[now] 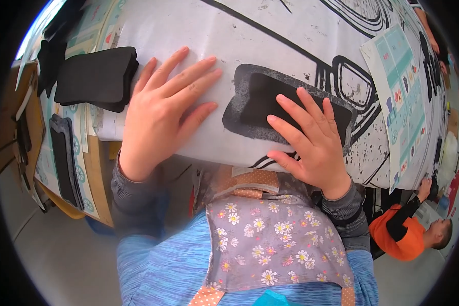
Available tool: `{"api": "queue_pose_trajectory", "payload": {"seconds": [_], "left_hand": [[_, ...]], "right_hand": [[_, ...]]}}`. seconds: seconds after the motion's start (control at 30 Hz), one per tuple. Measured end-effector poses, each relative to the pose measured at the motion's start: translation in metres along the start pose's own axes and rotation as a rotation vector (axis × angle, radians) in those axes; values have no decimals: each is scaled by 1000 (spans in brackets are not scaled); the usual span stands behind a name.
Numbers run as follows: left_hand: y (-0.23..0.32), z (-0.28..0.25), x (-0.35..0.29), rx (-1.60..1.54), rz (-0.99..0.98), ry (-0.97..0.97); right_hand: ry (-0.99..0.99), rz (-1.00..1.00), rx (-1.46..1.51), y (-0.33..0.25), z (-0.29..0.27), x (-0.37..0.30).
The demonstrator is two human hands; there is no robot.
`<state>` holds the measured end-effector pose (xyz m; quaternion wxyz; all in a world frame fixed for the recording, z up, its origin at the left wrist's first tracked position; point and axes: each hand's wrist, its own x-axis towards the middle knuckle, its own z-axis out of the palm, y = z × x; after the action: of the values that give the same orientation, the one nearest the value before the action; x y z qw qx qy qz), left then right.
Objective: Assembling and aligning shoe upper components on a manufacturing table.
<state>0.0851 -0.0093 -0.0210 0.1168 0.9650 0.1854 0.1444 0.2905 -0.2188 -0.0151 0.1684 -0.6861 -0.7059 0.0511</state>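
My left hand [163, 109] lies flat with fingers stretched out on the white printed sheet [229, 30], holding nothing. My right hand [313, 140] rests, fingers spread, on a smooth matt black sheet piece [262, 97]. Beneath that piece is a larger dark grey, speckled piece [233, 117] with a wavy outline, its rim showing around the black one. Part of both pieces is hidden under my right hand. Left of my left hand is a small stack of black wavy-edged pieces [94, 76], close to the thumbless side of the hand.
More dark pieces [64, 158] lie on a teal-patterned sheet at the left, beside a cardboard box [25, 117]. Another teal-patterned sheet [400, 97] lies at the right. A person in an orange top [400, 234] works at the far right.
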Motion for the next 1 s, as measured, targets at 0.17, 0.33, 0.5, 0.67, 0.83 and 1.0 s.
{"api": "queue_pose_trajectory", "payload": {"seconds": [0.17,0.33,0.5,0.67,0.83,1.0], "left_hand": [[17,3,8,-88,7,19],[21,7,10,-106,52,-128],[17,3,6,-19,27,-150],[9,2,6,24,-5,-131],[17,5,9,-105,88,-70],[24,13,11,-71,73,-72]], "right_hand": [[23,15,12,-2,1,-2],[46,37,-7,0,2,-3],[33,56,-7,0,1,-1],[28,25,-2,2,2,0],[41,119,-37,-6,-15,6],[-82,236,-121,-13,-42,40]]}}
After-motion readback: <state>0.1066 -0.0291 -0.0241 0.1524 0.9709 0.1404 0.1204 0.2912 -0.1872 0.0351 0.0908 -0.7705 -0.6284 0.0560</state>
